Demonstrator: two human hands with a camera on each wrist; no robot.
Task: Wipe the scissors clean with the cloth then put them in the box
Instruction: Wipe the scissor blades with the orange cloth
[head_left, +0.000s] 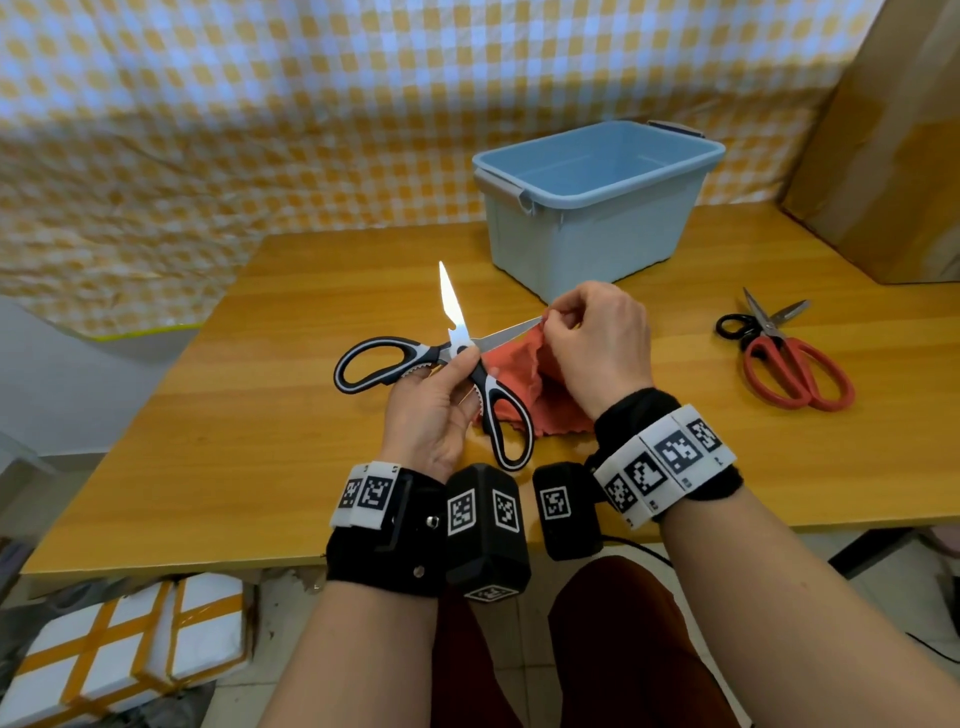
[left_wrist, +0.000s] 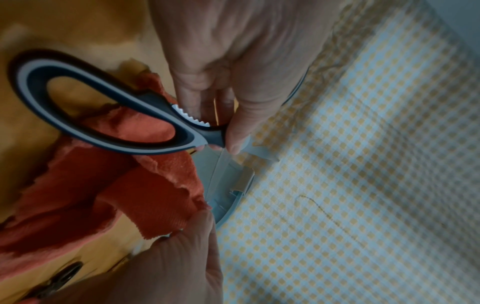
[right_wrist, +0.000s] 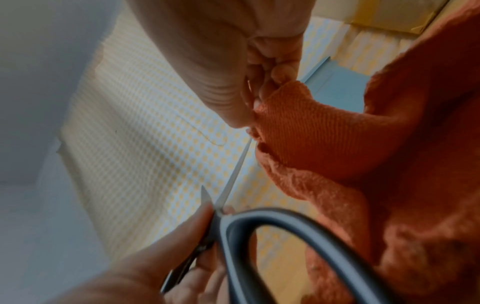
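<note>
Black-and-white kitchen scissors (head_left: 452, 358) (left_wrist: 124, 115) (right_wrist: 259, 236) stand spread wide above the wooden table (head_left: 270, 426). My left hand (head_left: 436, 405) (left_wrist: 228, 82) pinches them at the pivot. One blade points up and away, the other points right. My right hand (head_left: 587, 343) (right_wrist: 244, 86) pinches the orange-red cloth (head_left: 524, 379) (left_wrist: 145, 185) (right_wrist: 363, 164) around the tip of the right-pointing blade. The rest of the cloth hangs down to the table. The light blue box (head_left: 597, 202) stands behind, with nothing seen inside.
A pair of red-handled scissors (head_left: 795, 369) and a smaller black-handled pair (head_left: 743, 325) lie on the table at the right. A brown cardboard box (head_left: 893, 156) stands at the far right. A yellow checked cloth (head_left: 208, 130) hangs behind the table.
</note>
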